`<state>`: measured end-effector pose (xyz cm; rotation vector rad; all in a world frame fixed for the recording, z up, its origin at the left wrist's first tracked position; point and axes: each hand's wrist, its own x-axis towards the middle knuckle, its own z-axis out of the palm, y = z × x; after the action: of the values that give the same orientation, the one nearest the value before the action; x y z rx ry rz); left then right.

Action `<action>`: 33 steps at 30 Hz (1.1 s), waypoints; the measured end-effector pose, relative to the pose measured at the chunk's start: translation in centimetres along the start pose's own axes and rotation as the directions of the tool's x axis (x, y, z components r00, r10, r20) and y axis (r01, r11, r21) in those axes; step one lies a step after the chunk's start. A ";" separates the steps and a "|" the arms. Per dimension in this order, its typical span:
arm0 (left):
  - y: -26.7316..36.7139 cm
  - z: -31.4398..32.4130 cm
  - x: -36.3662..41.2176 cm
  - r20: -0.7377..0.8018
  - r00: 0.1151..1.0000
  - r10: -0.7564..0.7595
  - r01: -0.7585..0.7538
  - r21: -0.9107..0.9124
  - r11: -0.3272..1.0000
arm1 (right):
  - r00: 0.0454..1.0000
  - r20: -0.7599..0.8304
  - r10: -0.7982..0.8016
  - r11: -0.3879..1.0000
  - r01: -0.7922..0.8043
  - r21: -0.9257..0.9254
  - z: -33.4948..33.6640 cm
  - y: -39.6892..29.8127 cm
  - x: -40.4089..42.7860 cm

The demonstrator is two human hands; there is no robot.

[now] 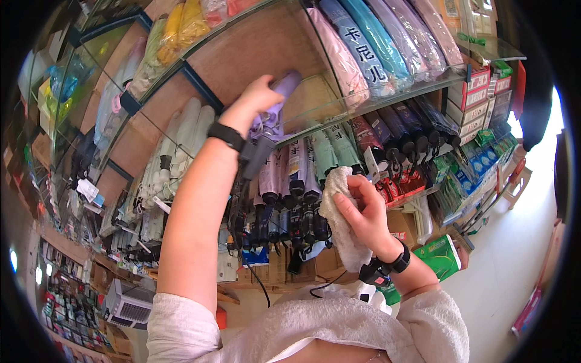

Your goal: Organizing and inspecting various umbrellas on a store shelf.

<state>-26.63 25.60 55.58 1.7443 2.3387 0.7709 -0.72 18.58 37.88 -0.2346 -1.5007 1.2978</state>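
Observation:
My left hand (262, 96) reaches up to a glass shelf (313, 93) and grips a folded purple umbrella (285, 86). The umbrella lies at the shelf's left part, its lower end near the front glass edge. In front of my chest, my right hand (365, 211) holds a white terry cloth (338, 213) that hangs down in a bunch. Right of the purple umbrella, several wrapped folded umbrellas (386, 41) in pink, blue and lilac stand on the same shelf. Directly below hang or lie more folded umbrellas (297, 168) with dark handles.
White umbrellas (181, 136) fill a section at the left. Stacked small boxes (472, 100) and toothpaste boxes (399, 188) sit to the right. A green package (438, 256) is low at the right, beside a brush (464, 238). A black cable (256, 272) dangles before my body.

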 end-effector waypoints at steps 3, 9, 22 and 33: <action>1.7 3.6 -0.3 -0.100 0.995 0.014 0.057 0.666 0.744 | 0.996 -0.012 0.094 0.996 -0.094 -0.003 0.1 0.6 -0.3; 0.0 4.4 1.9 0.134 0.991 0.011 -0.096 0.646 0.757 | 0.968 -0.142 0.206 0.967 -0.180 0.177 -0.9 1.9 -1.6; 0.0 6.4 -10.4 -0.528 0.509 0.680 -0.639 0.297 0.710 | 0.844 -0.445 0.298 0.923 -0.374 -0.090 -10.4 13.5 -5.6; -13.7 24.3 -27.6 0.253 0.935 0.247 -0.205 -0.179 0.962 | 0.517 -0.698 0.496 0.458 -0.838 -0.296 -17.9 40.4 -14.9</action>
<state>-19.93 5.15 22.76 1.9357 1.8767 0.6657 0.48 33.88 -6.15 -1.7061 -1.2943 1.1327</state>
